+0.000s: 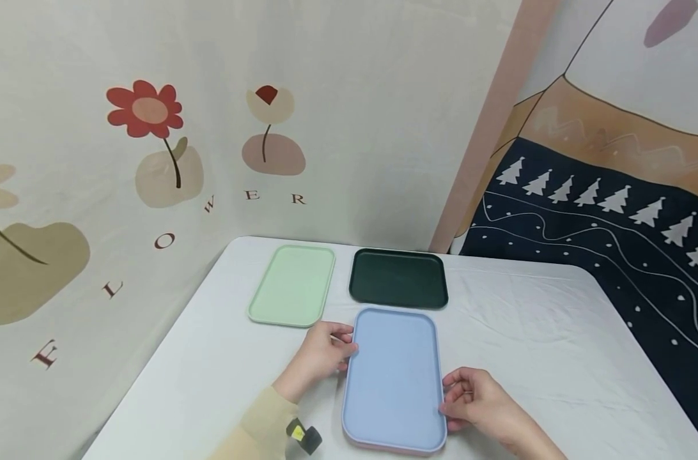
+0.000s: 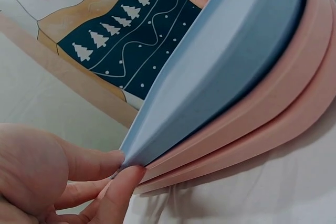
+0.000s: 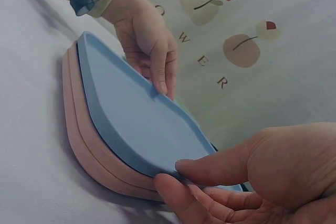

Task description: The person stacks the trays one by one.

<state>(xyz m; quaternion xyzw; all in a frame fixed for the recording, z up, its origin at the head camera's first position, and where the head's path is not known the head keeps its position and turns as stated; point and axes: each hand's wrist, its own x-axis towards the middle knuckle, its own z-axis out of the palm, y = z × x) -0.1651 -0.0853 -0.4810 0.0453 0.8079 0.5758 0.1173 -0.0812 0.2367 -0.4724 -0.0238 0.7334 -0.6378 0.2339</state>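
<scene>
A light blue tray lies on top of a stack, its long side pointing away from me. Below it, pink trays show in both wrist views, with a thin dark line between blue and pink. My left hand pinches the blue tray's left rim, thumb on the edge and fingers beneath it. On the opposite long side, my right hand holds the rim nearer the front corner, thumb on the edge. The other fingers are partly hidden below the rim.
Behind the stack, a dark green tray lies flat on the white table. A pale green tray sits to its left. Printed cloth with flowers and letters hangs behind, and a dark cloth with white trees is at right.
</scene>
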